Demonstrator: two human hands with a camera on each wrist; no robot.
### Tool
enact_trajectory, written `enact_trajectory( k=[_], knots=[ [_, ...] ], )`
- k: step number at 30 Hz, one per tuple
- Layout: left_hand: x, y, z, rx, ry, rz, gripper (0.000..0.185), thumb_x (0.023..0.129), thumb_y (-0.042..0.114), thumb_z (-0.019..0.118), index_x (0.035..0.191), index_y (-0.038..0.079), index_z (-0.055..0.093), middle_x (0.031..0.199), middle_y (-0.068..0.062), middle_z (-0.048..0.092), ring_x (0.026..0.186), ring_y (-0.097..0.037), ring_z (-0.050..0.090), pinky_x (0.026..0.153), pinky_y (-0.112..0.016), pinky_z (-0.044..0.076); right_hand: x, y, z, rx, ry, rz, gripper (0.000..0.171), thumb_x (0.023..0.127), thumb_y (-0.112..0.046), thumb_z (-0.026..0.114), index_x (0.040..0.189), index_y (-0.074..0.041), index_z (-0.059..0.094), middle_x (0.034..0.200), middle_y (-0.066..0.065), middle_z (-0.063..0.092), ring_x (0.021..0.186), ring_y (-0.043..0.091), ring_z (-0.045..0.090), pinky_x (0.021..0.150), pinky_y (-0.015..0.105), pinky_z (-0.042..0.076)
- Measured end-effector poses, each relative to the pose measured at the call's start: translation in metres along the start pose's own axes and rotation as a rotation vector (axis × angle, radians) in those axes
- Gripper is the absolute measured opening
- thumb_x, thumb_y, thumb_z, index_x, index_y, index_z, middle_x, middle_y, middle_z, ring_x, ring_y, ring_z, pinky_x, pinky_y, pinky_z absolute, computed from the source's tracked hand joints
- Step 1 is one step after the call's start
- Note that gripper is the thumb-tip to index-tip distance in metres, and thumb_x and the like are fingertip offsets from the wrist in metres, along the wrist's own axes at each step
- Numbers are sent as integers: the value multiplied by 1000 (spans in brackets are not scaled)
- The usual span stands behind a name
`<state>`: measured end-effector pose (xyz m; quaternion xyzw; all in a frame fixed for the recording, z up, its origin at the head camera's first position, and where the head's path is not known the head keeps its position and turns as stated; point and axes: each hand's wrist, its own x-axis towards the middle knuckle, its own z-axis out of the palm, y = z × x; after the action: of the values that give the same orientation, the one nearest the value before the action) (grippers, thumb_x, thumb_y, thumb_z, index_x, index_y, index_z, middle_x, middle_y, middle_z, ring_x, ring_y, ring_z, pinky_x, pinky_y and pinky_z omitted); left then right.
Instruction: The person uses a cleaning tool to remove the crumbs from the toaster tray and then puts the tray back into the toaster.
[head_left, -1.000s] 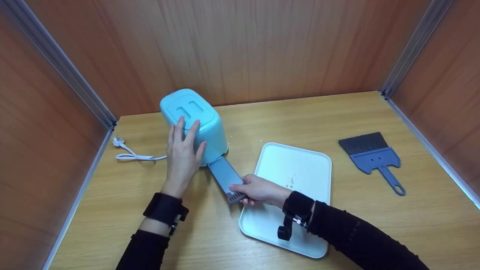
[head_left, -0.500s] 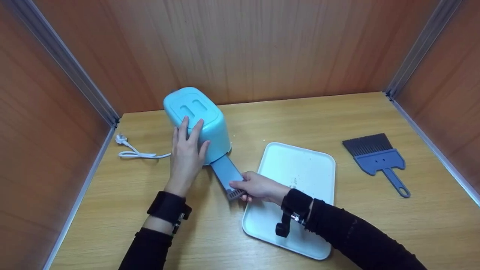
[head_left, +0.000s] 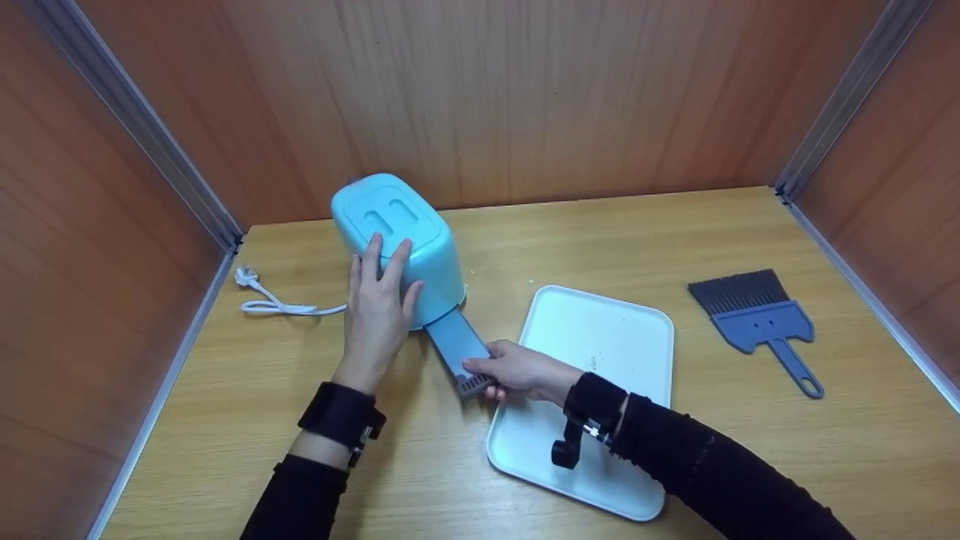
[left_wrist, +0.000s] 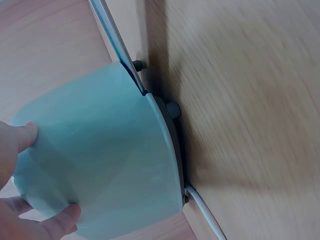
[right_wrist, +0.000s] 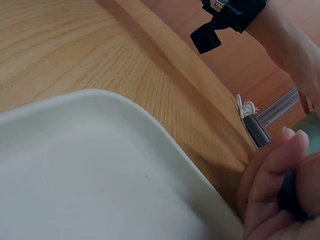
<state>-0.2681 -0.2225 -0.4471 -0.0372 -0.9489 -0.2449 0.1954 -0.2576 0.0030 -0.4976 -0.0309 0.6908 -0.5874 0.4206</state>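
Observation:
A turquoise toaster point(head_left: 397, 232) lies tipped over at the back left of the wooden table point(head_left: 570, 240), its base facing the front. My left hand point(head_left: 379, 300) rests flat on its side with straight fingers; the left wrist view shows fingertips point(left_wrist: 22, 137) touching the toaster shell point(left_wrist: 100, 160). A grey crumb tray point(head_left: 454, 341) sticks out of the base toward me. My right hand point(head_left: 510, 371) grips its ribbed outer end. In the right wrist view the right hand's fingers point(right_wrist: 275, 185) curl round that dark end.
A white tray point(head_left: 600, 337) with a few crumbs lies under my right wrist and fills the lower right wrist view point(right_wrist: 75, 175). A blue-grey hand brush point(head_left: 754, 311) lies at the right. The toaster's white cord point(head_left: 277, 304) and plug point(head_left: 244, 277) trail left. Wooden walls enclose three sides.
The grey crumb tray shows slightly less length than before, and my right hand has edged toward the toaster. My left hand stays on the shell.

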Motion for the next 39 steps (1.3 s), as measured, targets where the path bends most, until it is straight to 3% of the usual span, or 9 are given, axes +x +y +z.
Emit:
enact_trajectory(
  k=[6,13,18,31,39],
  knots=[
    [0,1,0,8,0,15,62,107,32,68,164,25,44,176,-21,23,159,-60,24,118,-74,40,5,-3,2,-6,15,22,55,112,-31,60,156,-4,42,96,5,67,60,4,57,53,13,48],
    [-1,1,0,15,-13,0,63,108,34,67,165,27,42,178,-19,20,160,-59,22,119,-73,40,12,-11,5,-110,63,29,43,111,-32,60,139,-1,50,91,4,64,60,4,58,53,13,49],
    [-2,1,0,20,-1,13,62,108,34,66,165,27,42,177,-20,21,159,-59,23,120,-73,40,18,-16,7,-169,101,30,42,111,-33,62,138,-1,54,88,4,65,59,4,59,53,14,50],
    [-2,1,0,20,11,16,63,107,33,68,165,26,43,176,-21,23,157,-61,26,119,-74,39,31,-20,4,-228,208,-21,31,111,-30,61,126,-3,60,85,3,67,56,4,60,53,15,52],
    [-2,0,0,25,16,31,61,108,33,67,164,25,44,175,-22,26,156,-62,29,117,-74,42,39,-24,8,-225,289,-39,36,111,-29,61,135,-2,55,91,7,67,57,7,62,53,18,55]
  ],
)
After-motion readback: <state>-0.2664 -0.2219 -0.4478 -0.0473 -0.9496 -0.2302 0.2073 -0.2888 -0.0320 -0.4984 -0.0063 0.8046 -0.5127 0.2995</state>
